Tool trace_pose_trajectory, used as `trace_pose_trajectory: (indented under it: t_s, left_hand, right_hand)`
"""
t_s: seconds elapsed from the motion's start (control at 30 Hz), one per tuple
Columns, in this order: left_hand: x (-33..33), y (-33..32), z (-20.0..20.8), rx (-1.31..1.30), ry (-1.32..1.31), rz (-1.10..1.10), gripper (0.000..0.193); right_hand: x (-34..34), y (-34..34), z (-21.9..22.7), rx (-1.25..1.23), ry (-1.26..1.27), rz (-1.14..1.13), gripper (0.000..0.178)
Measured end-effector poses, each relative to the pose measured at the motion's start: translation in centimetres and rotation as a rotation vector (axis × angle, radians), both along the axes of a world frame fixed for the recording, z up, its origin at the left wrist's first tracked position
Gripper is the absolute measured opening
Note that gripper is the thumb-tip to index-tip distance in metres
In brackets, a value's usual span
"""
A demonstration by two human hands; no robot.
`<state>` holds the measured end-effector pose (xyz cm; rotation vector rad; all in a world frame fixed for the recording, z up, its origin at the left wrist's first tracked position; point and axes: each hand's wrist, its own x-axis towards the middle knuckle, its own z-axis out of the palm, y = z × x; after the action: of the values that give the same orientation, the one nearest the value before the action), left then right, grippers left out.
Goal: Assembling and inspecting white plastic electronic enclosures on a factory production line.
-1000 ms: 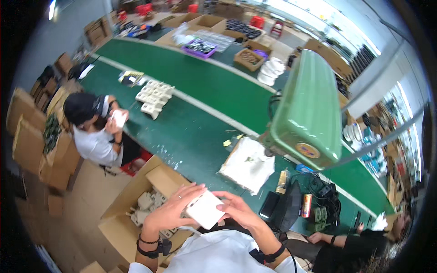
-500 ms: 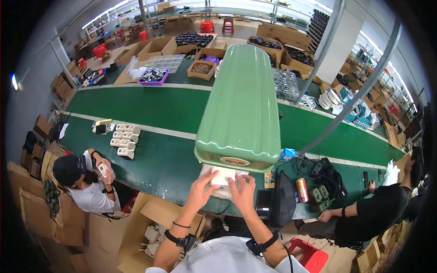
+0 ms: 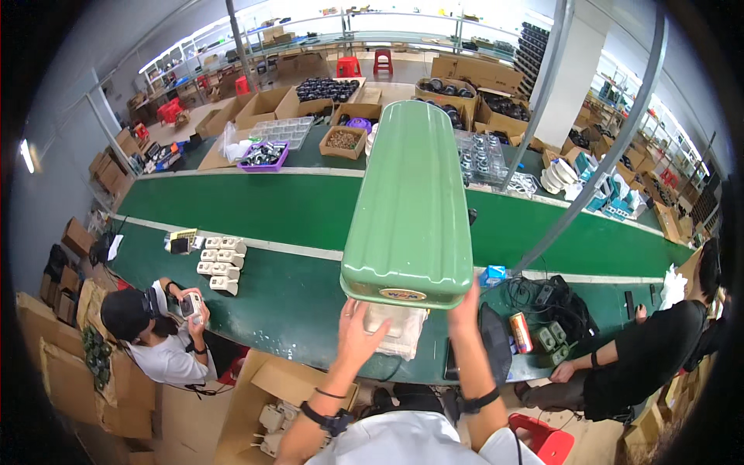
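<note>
A long green ribbed housing (image 3: 407,201) with a small oval badge looms over the bench and hides part of what lies below it. Under its near end is a pale, boxy piece (image 3: 399,319) on clear plastic wrapping (image 3: 404,342). My left hand (image 3: 358,335) is at the left side of this piece, fingers and thumb apart; whether it touches the piece is unclear. My right hand (image 3: 465,314) is raised at the housing's near right corner. It is smeared by motion and its fingers are partly hidden, so any contact there cannot be made out.
Several off-white plastic units (image 3: 222,263) stand on the green bench at left, near a co-worker (image 3: 167,333) holding a similar unit. At right are a black bag (image 3: 490,341), an orange can (image 3: 521,333), cables and another person (image 3: 635,349). An open carton (image 3: 267,387) stands below.
Both hands have parted from the pale piece they were holding together. My right hand has moved up and right to the housing's corner; my left has opened. The view has shifted slightly.
</note>
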<state>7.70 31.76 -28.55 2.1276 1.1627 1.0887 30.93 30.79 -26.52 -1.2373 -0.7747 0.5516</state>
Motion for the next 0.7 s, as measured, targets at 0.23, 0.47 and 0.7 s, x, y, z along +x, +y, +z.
trace_pose_trajectory:
  t_s: [0.23, 0.47, 0.7]
  left_hand:
    - [4.2, -1.0, -3.2, -0.032, 0.140, 0.148, 0.096]
    - [4.2, -0.5, -3.2, -0.022, 0.090, 0.200, 0.092]
    - [4.6, -0.5, -3.0, -0.085, 0.039, 0.146, 0.078]
  right_hand:
    - [4.4, 3.0, 14.6, 0.067, 0.192, 0.312, 0.043]
    - [-0.2, -5.0, 13.9, 0.094, 0.427, 0.446, 0.013]
    - [-0.2, -7.3, 5.2, -0.425, 0.541, 0.695, 0.034]
